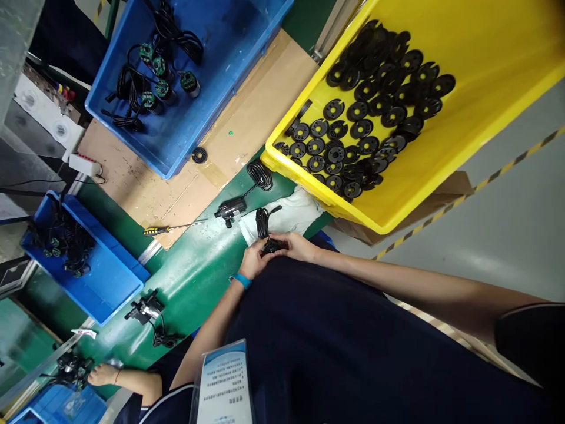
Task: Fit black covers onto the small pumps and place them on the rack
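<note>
My left hand (252, 260), with a blue band on its wrist, and my right hand (296, 246) meet close to my body. Between their closed fingers they grip a dark corded part (271, 245); fingers cover most of it, so its exact kind is hidden. Its bundled black cable (262, 222) stretches away from my hands over a pale cloth (293, 213). Just beyond lies a black pump-like unit (232, 208) with a coiled cord (259, 175). A screwdriver (156, 231) with a yellow and black handle rests to the left, its shaft toward the unit.
A yellow bin (304, 194) holds many black slotted discs. The large blue bin (212, 112) and smaller blue bin (106, 294) contain corded parts. One disc (199, 155) lies on cardboard (238, 135). Another corded unit (148, 307) sits left, near another person's hand (102, 374).
</note>
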Available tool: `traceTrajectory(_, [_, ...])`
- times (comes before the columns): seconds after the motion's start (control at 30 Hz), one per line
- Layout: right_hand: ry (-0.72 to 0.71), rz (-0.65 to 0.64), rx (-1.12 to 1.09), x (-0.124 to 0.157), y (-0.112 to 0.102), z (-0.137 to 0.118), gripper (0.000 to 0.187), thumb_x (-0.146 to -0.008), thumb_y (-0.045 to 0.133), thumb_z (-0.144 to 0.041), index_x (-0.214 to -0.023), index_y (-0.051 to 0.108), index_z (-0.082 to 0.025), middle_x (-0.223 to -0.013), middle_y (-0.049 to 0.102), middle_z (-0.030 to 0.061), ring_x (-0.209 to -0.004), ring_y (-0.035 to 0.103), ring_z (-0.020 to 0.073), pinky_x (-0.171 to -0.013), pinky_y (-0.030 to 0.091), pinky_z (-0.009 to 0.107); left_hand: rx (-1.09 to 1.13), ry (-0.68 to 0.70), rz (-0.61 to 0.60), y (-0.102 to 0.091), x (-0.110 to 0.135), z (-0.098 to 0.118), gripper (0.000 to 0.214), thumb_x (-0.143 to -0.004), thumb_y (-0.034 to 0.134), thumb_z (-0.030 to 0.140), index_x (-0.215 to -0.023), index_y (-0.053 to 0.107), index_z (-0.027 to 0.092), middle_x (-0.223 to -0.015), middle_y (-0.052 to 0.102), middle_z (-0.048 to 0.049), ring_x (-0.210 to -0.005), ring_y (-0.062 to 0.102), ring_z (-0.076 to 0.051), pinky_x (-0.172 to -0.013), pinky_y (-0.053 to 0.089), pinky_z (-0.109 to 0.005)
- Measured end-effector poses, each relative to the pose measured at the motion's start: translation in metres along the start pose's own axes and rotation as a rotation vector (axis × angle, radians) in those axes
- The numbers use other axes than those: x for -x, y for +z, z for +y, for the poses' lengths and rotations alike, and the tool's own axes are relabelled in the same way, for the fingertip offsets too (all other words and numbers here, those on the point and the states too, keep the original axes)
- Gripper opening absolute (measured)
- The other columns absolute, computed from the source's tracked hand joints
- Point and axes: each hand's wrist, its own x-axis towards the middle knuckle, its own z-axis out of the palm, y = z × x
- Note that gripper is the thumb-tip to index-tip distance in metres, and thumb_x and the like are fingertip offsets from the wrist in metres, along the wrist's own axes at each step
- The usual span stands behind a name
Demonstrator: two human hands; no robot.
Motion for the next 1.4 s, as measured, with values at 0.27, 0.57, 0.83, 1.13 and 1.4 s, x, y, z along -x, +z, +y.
traceTrajectory(0.27, [0.003,-0.027,-0.019,0.001,-0.001,-0.007,0.077,-0.058,0.089,-0.057,-0.124,0.074,-0.019,-0.128,0.072,0.0100,-0.127,0.062,0.0384,-0.116,0.044,0.055,-0.119,0.102,-0.067,-0.005,0.004,0.008,0.049,-0.082,0.080,0.026,-0.129,0.069,0.020,-0.127,0.073,-0.0085,-0.107,0.072,-0.026,-0.098,0.059,-0.041])
traceTrajectory(0.57, [-0.036,-0.061,0.076,-0.007,-0.006,-0.036,0.068,-0.065,0.082,-0.061,-0.116,0.076,-0.017,-0.116,0.077,0.0081,-0.112,0.070,0.0343,-0.104,0.053,0.051,-0.103,0.209,0.122,0.002,-0.003,-0.006,0.087,-0.054,0.096,0.021,-0.134,0.062,0.016,-0.136,0.066,-0.0151,-0.131,0.057,-0.035,-0.117,0.040,-0.055])
traceTrajectory(0.83, [-0.057,-0.083,0.175,-0.006,0.003,-0.086,0.066,-0.079,0.062,-0.078,-0.102,0.076,-0.018,-0.085,0.079,0.0091,-0.068,0.073,0.0240,-0.065,0.063,0.040,0.135,0.302,0.367,-0.014,0.019,0.020,0.060,-0.061,0.092,0.032,-0.115,0.070,0.019,-0.120,0.069,-0.0109,-0.122,0.056,-0.032,-0.115,0.037,-0.053])
traceTrajectory(1.13, [-0.308,-0.006,0.289,0.004,0.029,-0.148,0.055,-0.088,0.057,-0.070,-0.092,0.075,-0.018,-0.089,0.076,0.0092,-0.077,0.071,0.0240,-0.071,0.058,0.038,0.634,0.359,0.442,-0.025,0.077,0.052,0.075,-0.073,0.073,0.064,-0.130,0.058,0.018,-0.111,0.072,-0.0116,-0.099,0.071,-0.029,-0.093,0.055,-0.047])
traceTrajectory(1.4, [-0.769,0.112,0.603,-0.028,0.042,-0.165,0.032,-0.094,0.062,-0.042,-0.117,0.070,-0.023,-0.111,0.070,0.0106,-0.104,0.067,0.0280,-0.094,0.056,0.047,1.107,0.363,0.451,-0.026,0.115,0.071,0.079,-0.067,0.076,0.054,-0.134,0.058,0.016,-0.101,0.072,-0.0109,-0.102,0.070,-0.034,-0.092,0.056,-0.051])
